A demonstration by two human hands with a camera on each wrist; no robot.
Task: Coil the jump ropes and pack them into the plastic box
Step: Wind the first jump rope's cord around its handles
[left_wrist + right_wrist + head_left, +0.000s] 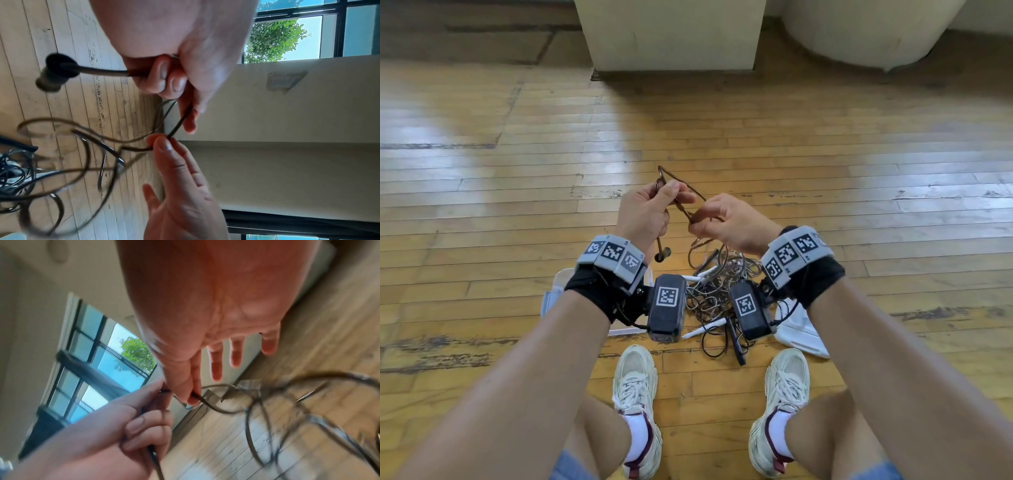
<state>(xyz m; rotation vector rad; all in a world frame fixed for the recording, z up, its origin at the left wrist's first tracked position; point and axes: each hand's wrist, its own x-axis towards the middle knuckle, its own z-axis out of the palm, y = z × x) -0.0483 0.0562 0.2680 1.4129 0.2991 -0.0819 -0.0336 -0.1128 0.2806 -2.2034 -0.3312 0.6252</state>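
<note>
Brown cord (681, 202), thin, springy, light, up between my hands: left hand (643, 216) fisted round it nr the end knob (663, 254), right hand (729, 224) pinching w/ thumb+finger; rest tangled on floor by plastic box (558, 284)

glossy worn wood floor (825, 144), smooth translucent plastic box (558, 279)

Thin brown cord jump rope (681, 202): dark brown. Tangled pile of cords (717, 291): black and brown, with white handles (703, 330). Plastic box (558, 281): translucent white. Plank floor (825, 171): honey-yellow wood, dark scuffs. Wrist bands (616, 255): grey, black-and-white square markers. Sneakers (635, 380): off-white.
</note>
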